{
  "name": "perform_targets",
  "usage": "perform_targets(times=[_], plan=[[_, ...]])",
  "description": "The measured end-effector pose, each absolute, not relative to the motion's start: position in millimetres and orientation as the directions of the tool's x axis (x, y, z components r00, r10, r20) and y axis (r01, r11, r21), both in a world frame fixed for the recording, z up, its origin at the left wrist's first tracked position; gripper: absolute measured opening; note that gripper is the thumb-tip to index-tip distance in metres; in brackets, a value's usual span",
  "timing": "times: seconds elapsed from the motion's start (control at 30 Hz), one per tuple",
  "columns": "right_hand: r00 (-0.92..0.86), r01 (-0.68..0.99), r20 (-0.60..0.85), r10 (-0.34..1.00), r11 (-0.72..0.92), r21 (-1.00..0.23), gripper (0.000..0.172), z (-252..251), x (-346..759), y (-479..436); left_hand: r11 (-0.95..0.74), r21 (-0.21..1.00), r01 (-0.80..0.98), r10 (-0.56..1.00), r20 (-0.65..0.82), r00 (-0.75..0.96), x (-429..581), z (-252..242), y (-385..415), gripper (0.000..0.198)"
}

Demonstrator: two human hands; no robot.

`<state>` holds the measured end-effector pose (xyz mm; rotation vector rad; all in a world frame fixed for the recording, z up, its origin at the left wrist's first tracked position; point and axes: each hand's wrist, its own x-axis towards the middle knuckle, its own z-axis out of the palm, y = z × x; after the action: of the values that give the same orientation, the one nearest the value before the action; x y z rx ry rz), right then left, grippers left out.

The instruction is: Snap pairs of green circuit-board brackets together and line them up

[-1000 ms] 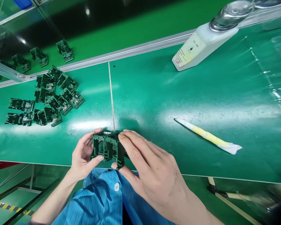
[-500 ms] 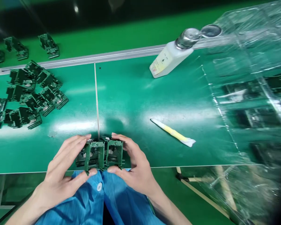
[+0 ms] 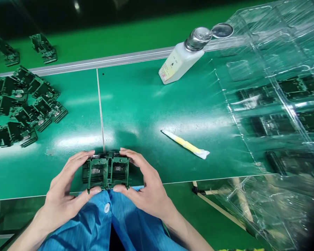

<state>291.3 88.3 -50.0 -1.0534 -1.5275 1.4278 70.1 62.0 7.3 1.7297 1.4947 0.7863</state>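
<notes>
Between my hands, at the front edge of the green table, is a dark green circuit board assembly (image 3: 109, 172) with two box-shaped bays side by side. Small metal parts show inside both bays. My left hand (image 3: 65, 188) grips its left end, fingers on the far side and thumb on the near side. My right hand (image 3: 149, 184) grips the right end in the same manner. Whether the assembly touches the table is hard to tell. To the right of it lies a white and yellow wrapped stick (image 3: 184, 143).
A white pump bottle (image 3: 181, 62) with its metal lid flipped up stands at the back. Several similar board assemblies (image 3: 26, 104) cluster at the left, more on the ledge behind (image 3: 44, 48). Clear plastic trays (image 3: 251, 150) holding boards overhang the right side.
The whole scene has shifted slightly left as my head turned a little. Both hands keep hold of the board assembly, which now shows more of its inner metal parts.
</notes>
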Motion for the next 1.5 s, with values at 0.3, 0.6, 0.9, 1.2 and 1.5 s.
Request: perform_targets(times=[0.3, 0.6, 0.9, 1.2, 1.5], plan=[[-0.367, 0.157, 0.144, 0.919, 0.214, -0.964, 0.063, -46.4, 293.6, 85.8, -0.056, 0.910, 0.411, 0.987, -0.011, 0.158, 67.1, 0.0, 55.9, 0.078], [-0.375, 0.176, 0.178, 0.910, 0.258, -0.950, 0.063, -46.2, 293.7, 86.4, -0.060, 0.908, 0.415, 0.989, -0.003, 0.149, 68.8, -1.1, 54.9, 0.077], [-0.388, 0.160, 0.153, 0.909, 0.230, -0.960, 0.058, -64.4, 283.2, 94.7, -0.006, 0.821, 0.571, 0.994, -0.055, 0.090, 61.4, -11.1, 54.7, 0.073], [-0.366, 0.445, 0.104, 0.925, 0.272, -0.853, 0.089, -64.9, 328.3, 104.4, 0.191, 0.725, 0.662, 0.975, -0.220, -0.041, 44.8, -11.6, 51.8, 0.078], [-0.214, 0.879, 0.053, 0.975, 0.216, -0.424, 0.018, -89.8, 419.5, 114.4, -0.426, 0.468, 0.774, 0.888, 0.054, 0.456, 69.6, -1.9, 86.3, 0.090]])
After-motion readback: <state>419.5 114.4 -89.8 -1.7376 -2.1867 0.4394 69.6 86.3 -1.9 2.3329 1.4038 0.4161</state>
